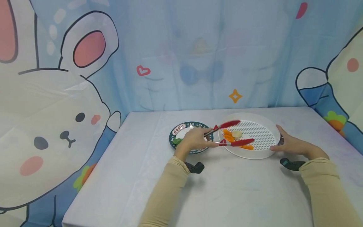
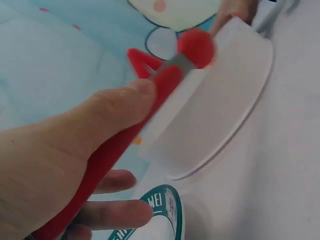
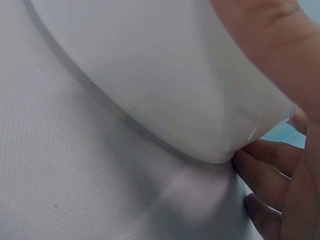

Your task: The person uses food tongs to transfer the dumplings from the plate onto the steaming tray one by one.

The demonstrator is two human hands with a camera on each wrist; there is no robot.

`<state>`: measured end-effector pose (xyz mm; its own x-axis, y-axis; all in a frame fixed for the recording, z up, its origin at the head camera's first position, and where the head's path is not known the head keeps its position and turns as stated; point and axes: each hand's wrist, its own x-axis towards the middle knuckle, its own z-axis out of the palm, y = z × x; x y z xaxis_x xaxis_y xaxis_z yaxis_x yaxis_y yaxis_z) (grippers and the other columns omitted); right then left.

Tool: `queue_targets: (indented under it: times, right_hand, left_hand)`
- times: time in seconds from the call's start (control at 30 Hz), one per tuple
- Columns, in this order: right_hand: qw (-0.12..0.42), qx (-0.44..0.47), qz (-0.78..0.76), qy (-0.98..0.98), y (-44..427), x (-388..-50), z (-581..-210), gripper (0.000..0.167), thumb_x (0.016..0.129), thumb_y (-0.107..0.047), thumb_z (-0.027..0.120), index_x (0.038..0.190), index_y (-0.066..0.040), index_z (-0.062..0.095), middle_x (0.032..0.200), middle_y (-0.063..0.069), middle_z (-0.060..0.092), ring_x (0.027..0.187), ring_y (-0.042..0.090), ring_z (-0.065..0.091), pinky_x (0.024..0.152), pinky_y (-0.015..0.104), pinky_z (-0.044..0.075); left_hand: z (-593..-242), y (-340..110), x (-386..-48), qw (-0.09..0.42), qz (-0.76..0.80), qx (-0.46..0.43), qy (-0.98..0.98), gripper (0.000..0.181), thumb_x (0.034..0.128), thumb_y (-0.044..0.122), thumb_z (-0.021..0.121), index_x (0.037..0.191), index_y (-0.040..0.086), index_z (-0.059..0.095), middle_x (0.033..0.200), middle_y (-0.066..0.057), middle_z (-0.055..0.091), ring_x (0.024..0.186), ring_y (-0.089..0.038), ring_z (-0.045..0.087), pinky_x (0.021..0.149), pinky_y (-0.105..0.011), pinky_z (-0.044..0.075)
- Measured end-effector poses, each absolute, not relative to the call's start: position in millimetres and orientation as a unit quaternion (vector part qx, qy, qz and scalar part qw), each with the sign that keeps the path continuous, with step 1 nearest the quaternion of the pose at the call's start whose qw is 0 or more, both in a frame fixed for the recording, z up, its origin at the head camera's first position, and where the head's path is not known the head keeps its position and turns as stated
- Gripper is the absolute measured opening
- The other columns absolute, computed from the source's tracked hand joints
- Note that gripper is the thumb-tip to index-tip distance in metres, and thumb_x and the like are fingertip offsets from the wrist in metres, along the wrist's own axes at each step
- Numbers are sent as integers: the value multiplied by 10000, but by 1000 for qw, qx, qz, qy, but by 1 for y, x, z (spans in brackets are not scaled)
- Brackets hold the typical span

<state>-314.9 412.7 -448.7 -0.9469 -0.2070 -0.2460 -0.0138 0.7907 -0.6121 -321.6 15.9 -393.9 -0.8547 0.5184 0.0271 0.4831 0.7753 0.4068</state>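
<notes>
My left hand [image 1: 195, 138] holds red-and-metal tongs [image 1: 231, 124], its thumb lying along one red arm in the left wrist view. The tongs' spread red ends reach over a round white basket [image 1: 250, 154] with a perforated bottom. Several orange pieces [image 1: 227, 135] and a pale yellow piece [image 1: 236, 134] lie inside, at its left. At the basket's right side, my right hand [image 1: 293, 145] grips the wall. The right wrist view shows the thumb against the white wall and fingertips [image 3: 257, 170] at its lower edge. Under the left hand is a green-rimmed plate [image 1: 171, 135] with green pieces [image 1: 177, 141].
A white cloth covers the table [image 1: 119, 176]. Behind it hangs a light blue curtain [image 1: 175, 47] printed with cartoon rabbits. Dark straps with black ends [image 1: 195, 167] show at both wrists. The plate stands close to the basket's left side.
</notes>
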Motion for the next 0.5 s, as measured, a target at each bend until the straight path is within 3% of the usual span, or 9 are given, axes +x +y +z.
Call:
queue_targets:
  times: [0.1, 0.2, 0.33, 0.43, 0.5]
  right_hand:
    - [154, -59, -318, 933, 411, -315, -447, 1268, 808, -450, 702, 1412, -15, -324, 1443, 398, -197, 1324, 606, -100, 966, 760, 78]
    - [153, -61, -316, 934, 410, -316, -445, 1271, 806, -453, 703, 1412, -10, -323, 1443, 406, -180, 1324, 608, -88, 968, 759, 82]
    - [151, -60, -316, 935, 410, -317, -444, 1276, 802, -452, 705, 1409, -4, -325, 1440, 406, -186, 1325, 605, -98, 977, 753, 72]
    - [153, -56, -319, 934, 410, -316, -445, 1284, 796, -452, 711, 1409, -4, -325, 1437, 397, -209, 1324, 599, -120, 982, 751, 56]
    - [155, -51, -320, 933, 410, -314, -446, 1288, 793, -455, 713, 1409, -4, -324, 1435, 394, -217, 1322, 597, -131, 982, 750, 47]
  left_hand:
    - [-396, 20, -322, 33, 181, 242, 953, 825, 729, 698, 644, 1427, 311, 435, 842, 61, 599, 832, -77, 516, 660, -243, 449]
    - [-392, 18, -321, 29, 179, 235, 955, 834, 725, 694, 651, 1430, 306, 433, 869, 36, 614, 867, -104, 534, 670, -270, 453]
    - [-386, 12, -320, 27, 180, 227, 957, 817, 723, 688, 657, 1422, 327, 438, 1081, 58, 640, 1007, -121, 539, 802, -299, 494]
    - [-384, 9, -319, 32, 184, 220, 957, 823, 719, 679, 669, 1423, 320, 439, 1052, 99, 642, 966, -97, 571, 808, -283, 499]
    - [-383, 6, -318, 36, 198, 219, 955, 830, 717, 652, 693, 1425, 298, 443, 922, 106, 635, 827, -78, 619, 744, -260, 495]
